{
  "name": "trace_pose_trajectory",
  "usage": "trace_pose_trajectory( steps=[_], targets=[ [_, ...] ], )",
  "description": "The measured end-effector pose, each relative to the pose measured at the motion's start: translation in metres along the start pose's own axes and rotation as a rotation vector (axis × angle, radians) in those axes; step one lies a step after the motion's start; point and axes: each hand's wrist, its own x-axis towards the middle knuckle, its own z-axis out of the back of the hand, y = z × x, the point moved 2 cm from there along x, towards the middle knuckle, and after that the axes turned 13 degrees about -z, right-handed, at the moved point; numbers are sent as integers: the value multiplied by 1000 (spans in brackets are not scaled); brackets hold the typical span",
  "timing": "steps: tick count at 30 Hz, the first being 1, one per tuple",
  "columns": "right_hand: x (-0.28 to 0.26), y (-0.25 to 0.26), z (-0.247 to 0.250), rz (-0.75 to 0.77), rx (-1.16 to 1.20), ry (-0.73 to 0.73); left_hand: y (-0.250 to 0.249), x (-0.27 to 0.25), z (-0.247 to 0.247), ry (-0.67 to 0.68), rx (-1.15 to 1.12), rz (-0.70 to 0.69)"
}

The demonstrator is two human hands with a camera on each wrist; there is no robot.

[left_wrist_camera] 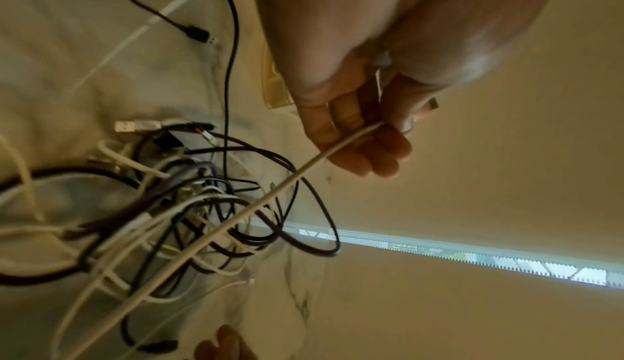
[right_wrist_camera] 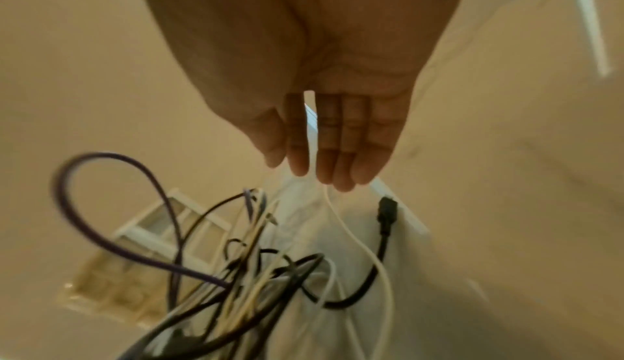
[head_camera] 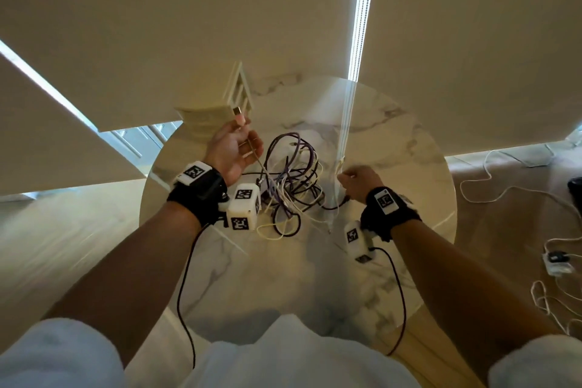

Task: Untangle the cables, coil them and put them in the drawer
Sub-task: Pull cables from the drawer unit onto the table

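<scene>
A tangle of purple, black and white cables [head_camera: 289, 181] lies in the middle of the round marble table [head_camera: 315, 287]. My left hand [head_camera: 234, 148] is raised over the tangle's left side, palm up. It grips a beige cable [left_wrist_camera: 270, 195] near its USB plug [head_camera: 236, 110], and the cable runs taut down into the tangle [left_wrist_camera: 189, 205]. My right hand [head_camera: 357, 181] is at the tangle's right edge and pinches a thin white cable [right_wrist_camera: 341, 221]. A small cream drawer unit [head_camera: 217, 113] stands at the table's far left, just behind my left hand.
A black plug [right_wrist_camera: 386, 212] lies on the table near my right hand. On the floor to the right are loose white cables [head_camera: 504, 189] and a power strip [head_camera: 557, 263]. A bead cord [head_camera: 362, 9] hangs between the blinds beyond the table.
</scene>
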Motion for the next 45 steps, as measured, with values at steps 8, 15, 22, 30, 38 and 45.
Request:
trace_pose_trajectory(
  steps=[8,15,22,30,38,45],
  targets=[
    [19,-15,-36,-73,-361,40,-8,-15,27,61,45,26],
    [-16,39,0,145,405,-103,-20,-22,44,17,12,62],
    [-100,101,-9,554,157,130,-4,-25,38,64,-92,92],
    [-101,101,-50,395,175,168,1,-32,53,47,-230,60],
    [-109,118,-64,394,6,302,-3,-30,66,79,15,-24],
    [-116,155,-57,526,144,119,2,-33,73,161,245,-101]
  ],
)
